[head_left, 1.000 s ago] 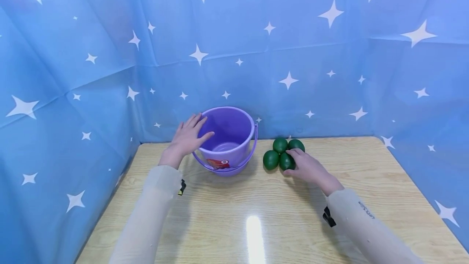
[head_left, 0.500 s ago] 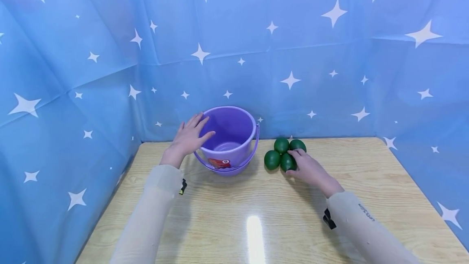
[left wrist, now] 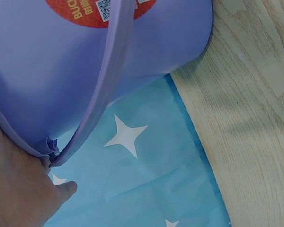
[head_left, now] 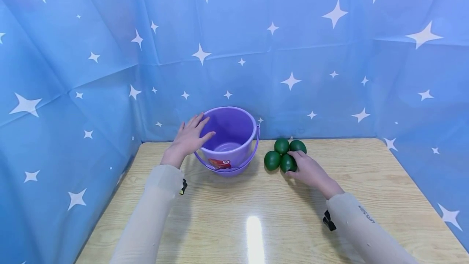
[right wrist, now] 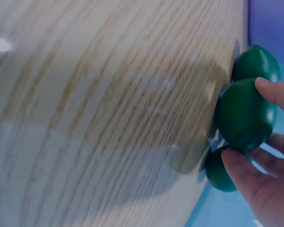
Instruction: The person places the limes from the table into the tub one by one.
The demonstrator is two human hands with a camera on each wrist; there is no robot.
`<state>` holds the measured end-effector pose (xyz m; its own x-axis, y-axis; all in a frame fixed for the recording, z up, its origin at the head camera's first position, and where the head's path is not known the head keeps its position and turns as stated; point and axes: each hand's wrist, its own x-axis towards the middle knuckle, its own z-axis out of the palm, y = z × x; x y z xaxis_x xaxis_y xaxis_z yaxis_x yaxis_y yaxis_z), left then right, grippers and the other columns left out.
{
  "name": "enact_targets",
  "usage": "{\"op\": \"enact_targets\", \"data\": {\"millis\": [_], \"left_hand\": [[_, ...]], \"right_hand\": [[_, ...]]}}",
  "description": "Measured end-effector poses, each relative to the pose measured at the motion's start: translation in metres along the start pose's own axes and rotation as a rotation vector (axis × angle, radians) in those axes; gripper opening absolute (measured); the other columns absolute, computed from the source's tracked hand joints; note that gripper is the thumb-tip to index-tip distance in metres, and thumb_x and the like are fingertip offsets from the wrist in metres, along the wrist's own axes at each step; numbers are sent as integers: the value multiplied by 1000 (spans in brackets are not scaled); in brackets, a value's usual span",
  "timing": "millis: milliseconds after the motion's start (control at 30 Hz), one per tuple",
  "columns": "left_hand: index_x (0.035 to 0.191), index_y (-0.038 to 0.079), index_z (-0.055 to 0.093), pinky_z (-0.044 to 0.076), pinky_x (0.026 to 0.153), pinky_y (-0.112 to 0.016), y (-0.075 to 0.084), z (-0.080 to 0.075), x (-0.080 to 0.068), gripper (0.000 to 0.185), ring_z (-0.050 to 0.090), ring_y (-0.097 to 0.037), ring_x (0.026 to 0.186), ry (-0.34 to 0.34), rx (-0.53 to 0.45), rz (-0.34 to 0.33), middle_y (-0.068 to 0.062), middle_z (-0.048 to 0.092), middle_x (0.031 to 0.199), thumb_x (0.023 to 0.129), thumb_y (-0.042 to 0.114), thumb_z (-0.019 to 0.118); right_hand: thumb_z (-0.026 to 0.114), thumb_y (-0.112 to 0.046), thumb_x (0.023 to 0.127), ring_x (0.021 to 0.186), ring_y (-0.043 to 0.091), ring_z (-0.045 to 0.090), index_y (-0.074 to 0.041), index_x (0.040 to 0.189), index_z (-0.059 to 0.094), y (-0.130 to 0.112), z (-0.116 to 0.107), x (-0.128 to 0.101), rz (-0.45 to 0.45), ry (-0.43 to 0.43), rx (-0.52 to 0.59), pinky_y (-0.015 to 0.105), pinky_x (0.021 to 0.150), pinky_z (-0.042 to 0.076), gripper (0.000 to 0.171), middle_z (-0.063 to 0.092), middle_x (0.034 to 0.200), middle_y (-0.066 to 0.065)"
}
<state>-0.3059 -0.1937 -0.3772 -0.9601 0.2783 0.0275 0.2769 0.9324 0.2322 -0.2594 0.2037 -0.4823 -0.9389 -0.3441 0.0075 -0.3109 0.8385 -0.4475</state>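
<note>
Here the left hand (head_left: pixel 188 137) rested flat, fingers straight, against the rim of the purple bucket (head_left: pixel 229 139) near the tabletop's (head_left: pixel 256 215) far left corner. The right hand (head_left: pixel 309 170) had its fingers curled round the nearest green lime (head_left: pixel 287 163), which sat on the tabletop by the far edge, touching three other limes (head_left: pixel 281 146). The bucket looked empty: nothing moved yet, all four limes left outside it.

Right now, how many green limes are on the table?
4, clustered right of the purple bucket: left lime, back lime, back-right lime, front lime under the right hand. None appear hidden.
</note>
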Motion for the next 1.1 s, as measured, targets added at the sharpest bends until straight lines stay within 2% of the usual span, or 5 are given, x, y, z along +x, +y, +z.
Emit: {"op": "enact_targets", "data": {"millis": [1100], "left_hand": [[161, 22, 21, 3, 125, -63, -2, 2, 0, 74, 7, -32, 157, 7, 5, -7, -4, 8, 170, 100, 64, 33]], "right_hand": [[77, -27, 88, 121, 48, 57, 4, 145, 44, -1, -1, -6, -20, 51, 12, 60, 95, 51, 73, 47, 142, 32]]}}
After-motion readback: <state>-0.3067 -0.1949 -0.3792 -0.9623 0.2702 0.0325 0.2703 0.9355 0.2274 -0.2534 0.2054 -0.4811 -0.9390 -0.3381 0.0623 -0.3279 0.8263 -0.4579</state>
